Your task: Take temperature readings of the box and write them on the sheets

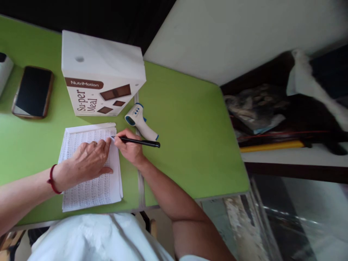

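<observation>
At the left end of the green bench (190, 137), a white object (5, 72) is cut off by the picture's edge, and a phone (34, 92) lies just beside it, dark face up. Next comes the left hand (89, 159), a red bracelet (54, 179) at its wrist; it lies palm down on the paper (89, 197), gripping nothing, its fingers close together and the thumb apart. The paper rests flat near the bench's front edge, with more sheets showing beneath, and a white box (103, 74) stands just beyond it. At the paper's upper right, the right hand (129, 146) holds a black pen (145, 143) between its fingers, the tip beside the left index fingertip. Small handwriting fills most of the visible page, top to bottom, so this sheet looks well advanced; what remains, under the left hand or on lower sheets, I cannot tell. Farther right, a thermometer (141, 121) lies near the right hand, and beyond the bench a cluttered shelf (272, 158) is blurred.
</observation>
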Tool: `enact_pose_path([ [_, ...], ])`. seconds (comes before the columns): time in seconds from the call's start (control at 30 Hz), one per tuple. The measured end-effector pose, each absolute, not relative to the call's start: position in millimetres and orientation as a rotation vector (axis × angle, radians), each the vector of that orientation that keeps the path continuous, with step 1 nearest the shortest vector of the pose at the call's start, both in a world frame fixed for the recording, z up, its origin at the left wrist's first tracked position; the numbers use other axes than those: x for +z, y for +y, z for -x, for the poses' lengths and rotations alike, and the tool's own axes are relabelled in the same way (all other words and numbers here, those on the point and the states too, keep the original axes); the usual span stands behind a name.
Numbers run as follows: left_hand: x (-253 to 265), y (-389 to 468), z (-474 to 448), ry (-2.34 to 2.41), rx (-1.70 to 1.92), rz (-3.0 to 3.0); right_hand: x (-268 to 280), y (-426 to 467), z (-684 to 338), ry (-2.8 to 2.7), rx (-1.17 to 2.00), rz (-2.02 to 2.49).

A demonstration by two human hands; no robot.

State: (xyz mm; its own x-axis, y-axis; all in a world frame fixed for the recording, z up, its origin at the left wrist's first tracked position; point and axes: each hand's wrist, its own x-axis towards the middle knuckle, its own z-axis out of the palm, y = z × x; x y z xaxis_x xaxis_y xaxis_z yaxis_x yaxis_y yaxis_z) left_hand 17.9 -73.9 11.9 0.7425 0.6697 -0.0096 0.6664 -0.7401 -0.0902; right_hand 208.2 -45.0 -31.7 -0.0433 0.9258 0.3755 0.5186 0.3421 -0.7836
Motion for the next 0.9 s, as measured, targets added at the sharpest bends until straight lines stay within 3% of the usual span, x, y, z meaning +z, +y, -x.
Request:
enact_pose_path([
  [0.9,1.4,-71.5,-17.5,-1.145,0.054,2.901,-34.5,-44.9,-208.7,-1.659,0.466,1.292],
])
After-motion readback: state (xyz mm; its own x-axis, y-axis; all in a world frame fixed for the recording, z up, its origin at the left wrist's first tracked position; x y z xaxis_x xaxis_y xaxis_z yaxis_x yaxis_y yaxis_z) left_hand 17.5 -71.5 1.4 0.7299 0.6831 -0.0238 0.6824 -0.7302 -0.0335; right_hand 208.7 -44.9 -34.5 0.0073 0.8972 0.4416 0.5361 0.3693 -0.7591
